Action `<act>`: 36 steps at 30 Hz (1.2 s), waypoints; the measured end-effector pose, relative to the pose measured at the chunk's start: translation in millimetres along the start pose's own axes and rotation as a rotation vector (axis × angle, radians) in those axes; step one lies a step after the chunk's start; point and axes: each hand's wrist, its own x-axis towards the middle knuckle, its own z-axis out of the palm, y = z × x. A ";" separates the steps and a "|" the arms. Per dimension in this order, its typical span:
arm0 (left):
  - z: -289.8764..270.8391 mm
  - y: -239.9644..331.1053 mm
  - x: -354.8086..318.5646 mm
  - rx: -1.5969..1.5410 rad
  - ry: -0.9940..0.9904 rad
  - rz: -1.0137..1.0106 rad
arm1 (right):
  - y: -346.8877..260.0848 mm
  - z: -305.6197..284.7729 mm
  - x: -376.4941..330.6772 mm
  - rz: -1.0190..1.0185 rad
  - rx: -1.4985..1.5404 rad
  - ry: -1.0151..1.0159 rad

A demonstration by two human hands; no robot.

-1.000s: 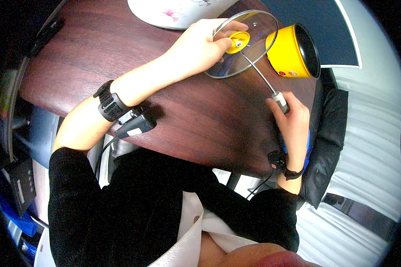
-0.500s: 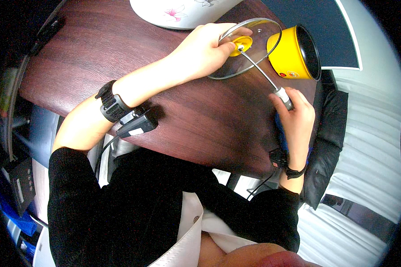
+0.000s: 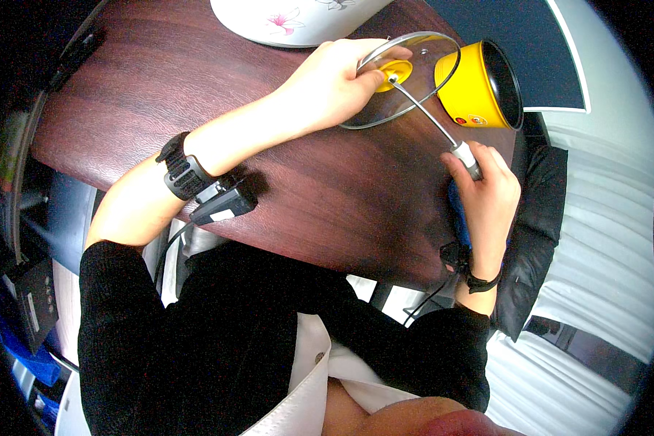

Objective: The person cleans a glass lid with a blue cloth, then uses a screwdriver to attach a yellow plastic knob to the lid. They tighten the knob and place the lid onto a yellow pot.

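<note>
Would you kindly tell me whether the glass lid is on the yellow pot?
Off: the left hand holds the glass lid, and the mouth of the yellow pot is uncovered.

Glassy lid (image 3: 418,78), shiny metal screwdriver shaft (image 3: 432,119), wood-grain tabletop (image 3: 327,189).

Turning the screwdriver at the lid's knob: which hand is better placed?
Right hand, I'd say: it grips the screwdriver, whose tip appears to meet the yellow knob. The left hand is occupied, holding that knob and the tilted glass lid.
</note>
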 end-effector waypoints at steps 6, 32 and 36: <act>-1.8 10.1 0.6 -0.007 0.002 -0.064 | 3.6 -0.3 -1.2 -0.007 -0.011 0.011; -2.1 7.6 -1.4 0.150 0.055 -0.028 | 21.6 38.8 -9.9 0.503 0.902 -0.576; -4.4 7.6 -2.2 0.193 0.036 -0.019 | -3.2 31.9 -10.3 0.849 1.438 -0.813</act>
